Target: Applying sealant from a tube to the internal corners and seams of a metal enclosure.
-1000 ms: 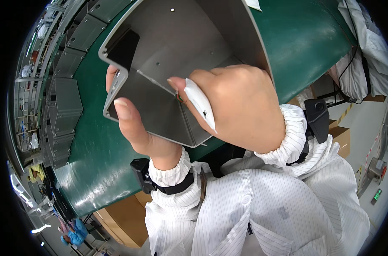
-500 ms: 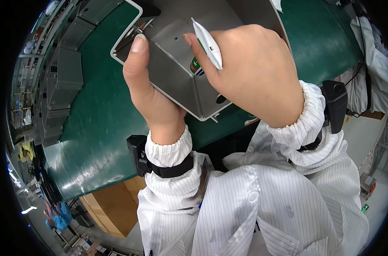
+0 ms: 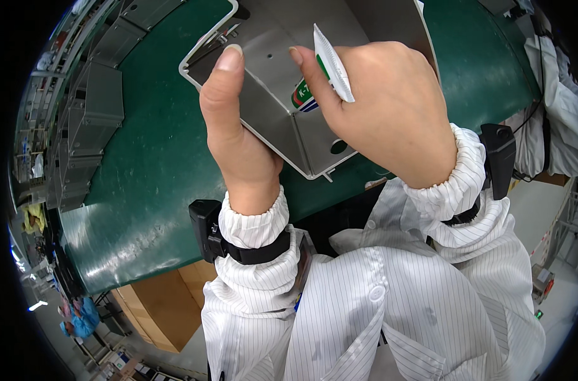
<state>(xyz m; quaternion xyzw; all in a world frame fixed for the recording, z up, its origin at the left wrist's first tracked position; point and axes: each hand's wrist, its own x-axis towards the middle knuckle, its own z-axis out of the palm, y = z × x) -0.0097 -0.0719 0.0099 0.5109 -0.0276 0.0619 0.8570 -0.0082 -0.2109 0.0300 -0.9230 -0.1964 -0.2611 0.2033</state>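
Observation:
A grey sheet-metal box (image 3: 289, 47) with an open top is tilted above the bench. My left hand (image 3: 235, 120) grips its near-left wall, thumb over the rim and fingers hidden underneath. Inside the box my right hand (image 3: 387, 105) is closed round a white and green squeeze tube (image 3: 305, 96), its flat crimped end sticking up between thumb and hand. The tube's lower end points down near an inside corner seam; its nozzle is hidden. On the inner left wall sit small metal fittings (image 3: 224, 37).
A green bench top (image 3: 149, 190) lies beneath the box. Several grey metal boxes (image 3: 98, 98) line its left side. A cardboard box (image 3: 159, 311) stands below the near edge. Pale cloth (image 3: 559, 101) hangs at the right, and a person in blue (image 3: 82, 320) is far off at lower left.
The box and both hands have shifted a little to the right in view. The tube has turned slightly in my right hand, so more of its green label shows.

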